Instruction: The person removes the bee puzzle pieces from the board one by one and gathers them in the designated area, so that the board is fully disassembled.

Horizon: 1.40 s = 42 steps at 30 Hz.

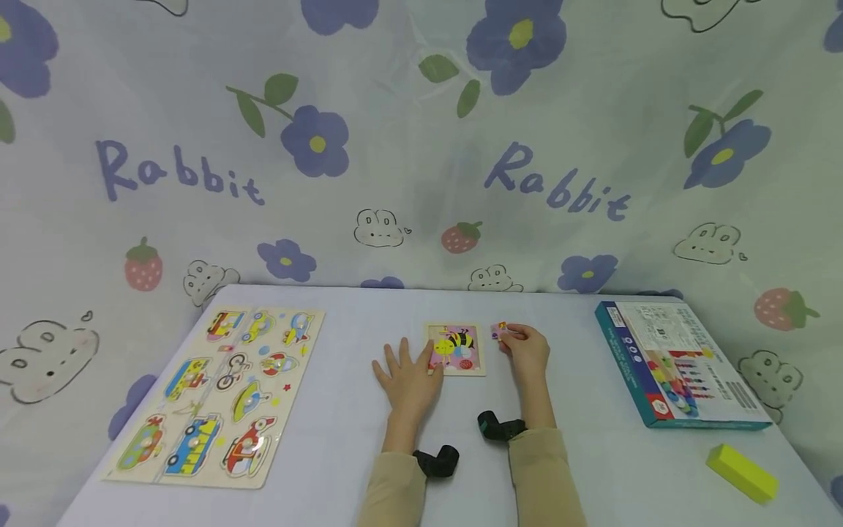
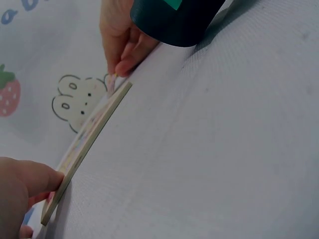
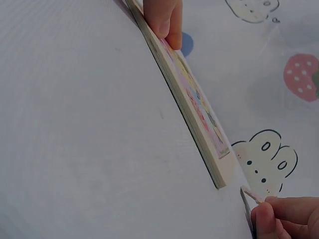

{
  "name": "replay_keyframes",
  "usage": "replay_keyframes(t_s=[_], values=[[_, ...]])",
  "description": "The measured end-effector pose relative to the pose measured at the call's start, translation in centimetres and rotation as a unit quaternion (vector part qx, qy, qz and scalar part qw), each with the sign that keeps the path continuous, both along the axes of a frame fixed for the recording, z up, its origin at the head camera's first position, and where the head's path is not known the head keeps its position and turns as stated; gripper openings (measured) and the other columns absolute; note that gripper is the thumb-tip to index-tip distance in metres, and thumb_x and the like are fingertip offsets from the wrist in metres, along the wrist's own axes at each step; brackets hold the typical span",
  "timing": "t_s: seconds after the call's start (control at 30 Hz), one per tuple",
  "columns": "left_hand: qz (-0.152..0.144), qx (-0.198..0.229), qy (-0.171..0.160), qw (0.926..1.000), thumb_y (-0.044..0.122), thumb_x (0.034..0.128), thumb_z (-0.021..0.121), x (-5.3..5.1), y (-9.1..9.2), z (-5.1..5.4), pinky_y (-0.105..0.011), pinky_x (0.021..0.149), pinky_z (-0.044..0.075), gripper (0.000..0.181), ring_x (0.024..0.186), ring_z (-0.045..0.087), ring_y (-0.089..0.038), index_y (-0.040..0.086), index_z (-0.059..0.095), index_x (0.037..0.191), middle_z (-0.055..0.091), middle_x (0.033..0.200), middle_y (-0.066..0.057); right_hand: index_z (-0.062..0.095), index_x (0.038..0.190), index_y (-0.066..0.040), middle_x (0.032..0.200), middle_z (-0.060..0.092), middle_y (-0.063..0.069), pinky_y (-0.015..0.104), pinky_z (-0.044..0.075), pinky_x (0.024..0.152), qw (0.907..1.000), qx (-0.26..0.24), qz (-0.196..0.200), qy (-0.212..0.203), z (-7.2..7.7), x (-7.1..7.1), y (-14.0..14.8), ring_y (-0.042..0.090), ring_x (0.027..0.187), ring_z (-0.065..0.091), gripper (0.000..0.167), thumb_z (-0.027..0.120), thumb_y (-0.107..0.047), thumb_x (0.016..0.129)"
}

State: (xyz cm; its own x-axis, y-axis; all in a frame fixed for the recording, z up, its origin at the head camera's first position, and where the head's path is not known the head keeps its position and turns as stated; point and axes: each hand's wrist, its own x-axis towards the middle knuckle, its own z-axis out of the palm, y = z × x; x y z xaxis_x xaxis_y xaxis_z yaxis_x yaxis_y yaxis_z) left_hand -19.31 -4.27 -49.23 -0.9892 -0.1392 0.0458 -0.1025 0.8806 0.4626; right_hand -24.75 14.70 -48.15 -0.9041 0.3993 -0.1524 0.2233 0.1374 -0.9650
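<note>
A small square bee puzzle in a wooden frame lies on the white table. My left hand is spread at its left side, thumb and forefinger resting on the frame's left part; in the left wrist view the left hand touches the frame's edge. To the right of the frame, my right hand pinches a small pink puzzle piece between thumb and fingers. The right wrist view has this piece tilted beside the frame's corner, held by the right hand, apart from the frame.
A large wooden board with vehicle pieces lies at the left. On the right are a flat picture box and a yellow-green block. Behind the table hangs a patterned cloth.
</note>
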Motion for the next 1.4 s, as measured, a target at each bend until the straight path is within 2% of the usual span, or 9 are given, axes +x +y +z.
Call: replay_keyframes(t_s=[0.17, 0.47, 0.67, 0.8, 0.93, 1.07, 1.23, 1.4], values=[[-0.003, 0.001, 0.0, 1.0, 0.04, 0.0875, 0.054, 0.0, 0.1, 0.1, -0.065, 0.103, -0.008, 0.049, 0.137, 0.004, -0.046, 0.029, 0.049, 0.135, 0.025, 0.148, -0.019, 0.061, 0.112, 0.0, 0.089, 0.057, 0.011, 0.013, 0.05, 0.056, 0.9999, 0.015, 0.001, -0.007, 0.0, 0.1, 0.0, 0.006, 0.063, 0.059, 0.028, 0.064, -0.008, 0.085], [-0.002, -0.007, 0.0, 1.0, 0.04, 0.0879, 0.053, 0.1, 0.1, 0.2, -0.065, 0.103, -0.006, 0.048, 0.137, 0.005, -0.046, 0.03, 0.049, 0.135, 0.026, 0.148, -0.019, 0.062, 0.111, 0.002, 0.084, 0.055, 0.01, 0.014, 0.05, 0.055, 0.9995, 0.028, 0.005, 0.015, 0.1, 0.2, 0.1, 0.007, 0.059, 0.059, 0.031, 0.066, -0.004, 0.081], [-0.002, -0.008, 0.004, 1.0, 0.039, 0.0877, 0.054, 0.1, 0.2, 0.1, -0.065, 0.103, -0.006, 0.048, 0.137, 0.006, -0.047, 0.03, 0.049, 0.135, 0.026, 0.148, -0.019, 0.062, 0.112, 0.0, 0.085, 0.054, 0.01, 0.015, 0.05, 0.057, 0.9994, 0.023, 0.016, 0.019, 0.4, 0.1, -0.2, 0.008, 0.063, 0.059, 0.03, 0.065, -0.007, 0.083], [-0.002, -0.014, 0.006, 0.9999, 0.04, 0.0878, 0.054, 0.0, 0.2, 0.0, -0.066, 0.103, -0.005, 0.048, 0.137, 0.006, -0.047, 0.029, 0.049, 0.134, 0.026, 0.147, -0.019, 0.062, 0.111, 0.0, 0.087, 0.055, 0.01, 0.016, 0.051, 0.06, 0.9986, 0.024, 0.038, 0.027, 0.5, 0.1, -1.2, 0.011, 0.066, 0.059, 0.028, 0.065, -0.009, 0.084], [0.001, -0.016, 0.012, 0.9998, 0.04, 0.0872, 0.055, 0.0, 0.1, 0.0, -0.066, 0.102, -0.004, 0.048, 0.136, 0.007, -0.048, 0.028, 0.051, 0.133, 0.028, 0.146, -0.02, 0.063, 0.11, -0.001, 0.088, 0.057, 0.01, 0.018, 0.049, 0.061, 0.9946, 0.047, 0.084, 0.038, 0.6, 0.2, -2.8, 0.014, 0.07, 0.057, 0.028, 0.065, -0.01, 0.084], [0.0, -0.009, 0.014, 0.9999, 0.039, 0.0872, 0.055, 0.1, 0.1, 0.0, -0.067, 0.102, -0.004, 0.047, 0.136, 0.008, -0.049, 0.027, 0.051, 0.133, 0.029, 0.145, -0.021, 0.065, 0.109, -0.004, 0.089, 0.061, 0.008, 0.023, 0.048, 0.066, 0.9849, 0.098, 0.134, 0.049, 0.8, 0.5, -4.1, 0.018, 0.079, 0.056, 0.026, 0.066, -0.012, 0.084], [-0.008, -0.009, 0.021, 0.9997, 0.039, 0.0879, 0.053, 0.0, 0.0, 0.0, -0.068, 0.101, -0.004, 0.047, 0.136, 0.009, -0.048, 0.028, 0.051, 0.133, 0.029, 0.145, -0.021, 0.066, 0.105, -0.005, 0.087, 0.063, 0.007, 0.03, 0.047, 0.07, 0.9643, 0.163, 0.191, 0.083, 1.0, 0.7, -5.2, 0.019, 0.08, 0.056, 0.023, 0.067, -0.008, 0.082], [-0.042, -0.017, 0.046, 0.9979, 0.04, 0.0874, 0.053, 0.0, 0.0, -0.2, -0.07, 0.099, -0.001, 0.045, 0.135, 0.014, -0.046, 0.029, 0.054, 0.131, 0.031, 0.145, -0.018, 0.067, 0.102, -0.005, 0.084, 0.062, 0.006, 0.029, 0.045, 0.067, 0.9438, 0.216, 0.226, 0.108, 0.8, 0.5, -5.7, 0.017, 0.075, 0.053, 0.022, 0.069, -0.006, 0.08]])
